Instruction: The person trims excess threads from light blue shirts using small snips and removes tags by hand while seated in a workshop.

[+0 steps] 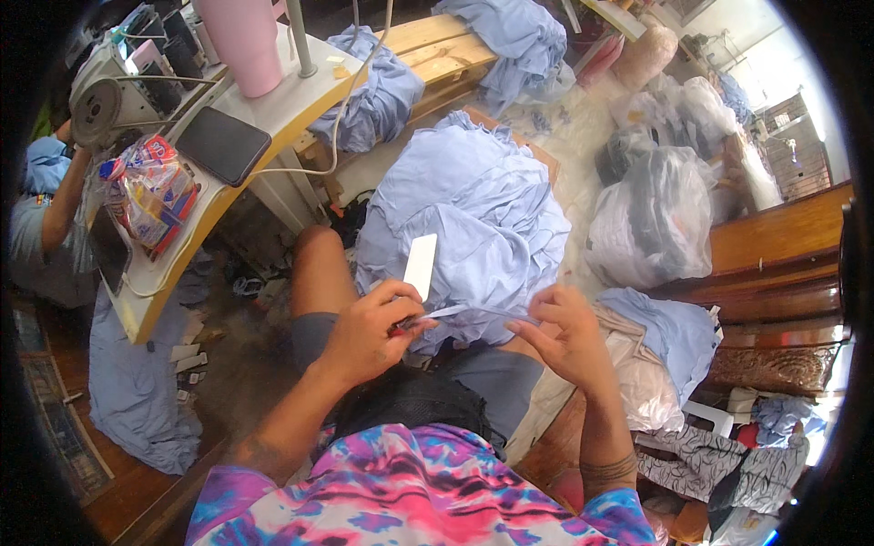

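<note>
A narrow light-blue fabric strip (475, 310) is stretched between my two hands, above my lap. My left hand (371, 335) is closed on its left end, and a small dark object (405, 323) that I cannot make out shows at those fingers. A plain white card-like piece (420, 266) stands up just beyond the left fingertips; whether it is held or hangs from the strip is unclear. My right hand (566, 335) pinches the strip's other end between thumb and fingers. Right beyond both hands rises a large heap of light-blue cloth (464, 196).
To the left, a curved worktable (273, 123) carries a phone (223, 144), a pink tumbler (244, 45) and a plastic-wrapped package (155, 196). A wooden bench (442, 47) holds more blue cloth. Filled clear bags (651, 214) stand at right. Another person's arm (66, 196) is far left.
</note>
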Action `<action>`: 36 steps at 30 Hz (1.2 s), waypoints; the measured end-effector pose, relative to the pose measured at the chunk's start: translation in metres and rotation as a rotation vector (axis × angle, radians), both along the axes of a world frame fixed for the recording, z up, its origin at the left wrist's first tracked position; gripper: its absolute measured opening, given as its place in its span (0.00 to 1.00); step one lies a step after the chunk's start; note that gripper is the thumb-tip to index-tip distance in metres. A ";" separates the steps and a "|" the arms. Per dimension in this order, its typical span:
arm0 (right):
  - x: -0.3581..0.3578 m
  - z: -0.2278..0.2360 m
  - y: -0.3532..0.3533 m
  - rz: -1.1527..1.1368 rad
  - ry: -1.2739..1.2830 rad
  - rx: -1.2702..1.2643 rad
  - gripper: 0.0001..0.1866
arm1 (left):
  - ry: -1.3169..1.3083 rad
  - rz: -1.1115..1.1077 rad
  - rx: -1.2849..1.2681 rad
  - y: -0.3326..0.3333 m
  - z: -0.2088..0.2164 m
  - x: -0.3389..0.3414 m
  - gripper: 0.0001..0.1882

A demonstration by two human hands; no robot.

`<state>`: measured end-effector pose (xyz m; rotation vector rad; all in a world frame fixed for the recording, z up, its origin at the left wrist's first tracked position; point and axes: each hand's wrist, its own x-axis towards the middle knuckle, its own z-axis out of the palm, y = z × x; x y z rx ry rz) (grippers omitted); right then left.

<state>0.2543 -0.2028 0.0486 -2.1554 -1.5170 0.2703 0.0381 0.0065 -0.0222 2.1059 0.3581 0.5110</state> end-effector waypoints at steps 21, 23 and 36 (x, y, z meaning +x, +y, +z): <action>0.034 0.013 0.052 -0.617 1.315 0.949 0.22 | -0.175 0.151 -1.026 0.001 0.059 -0.032 0.16; 0.099 0.034 0.015 -0.681 1.205 1.118 0.22 | -0.392 0.286 -1.147 0.040 0.042 -0.049 0.14; 0.119 0.069 0.029 -0.598 1.193 1.142 0.21 | -0.388 0.306 -1.103 0.048 0.046 -0.076 0.19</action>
